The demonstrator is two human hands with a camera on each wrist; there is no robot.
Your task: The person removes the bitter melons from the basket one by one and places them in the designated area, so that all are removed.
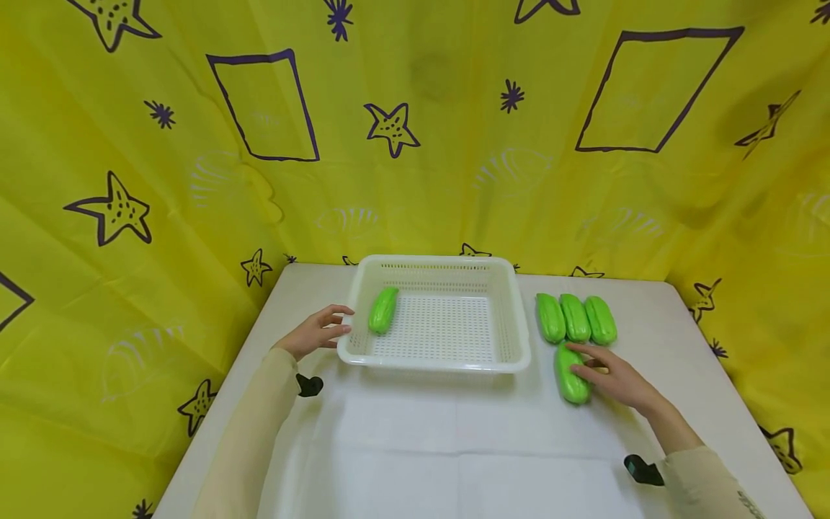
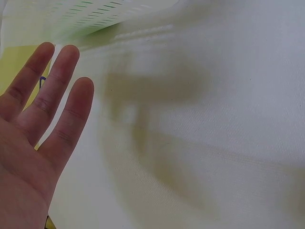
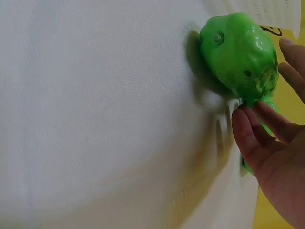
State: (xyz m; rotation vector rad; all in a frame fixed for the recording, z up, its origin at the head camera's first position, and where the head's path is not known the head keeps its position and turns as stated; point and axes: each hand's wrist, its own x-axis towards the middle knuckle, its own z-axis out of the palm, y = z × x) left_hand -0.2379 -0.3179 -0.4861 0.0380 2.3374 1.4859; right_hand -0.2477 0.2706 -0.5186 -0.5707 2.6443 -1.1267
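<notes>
A white plastic basket (image 1: 428,366) with perforated walls stands on the table, one glossy green gourd-like vegetable (image 1: 383,310) lying inside at its left. My left hand (image 1: 316,333) is at the basket's left rim, its fingers loosely extended; the left wrist view shows the fingers (image 2: 62,129) spread and nothing in the palm. To the right of the basket lies another green gourd (image 1: 573,382), nearest me of a small group. My right hand (image 1: 612,375) reaches over its right side, fingers loosely bent; in the right wrist view the fingertips are beside the gourd (image 3: 238,52), contact unclear.
Three more green gourds (image 1: 574,318) lie side by side just behind the one at my right hand. A white cloth (image 1: 402,432) covers the table. Yellow patterned curtains (image 1: 441,187) enclose the back and both sides.
</notes>
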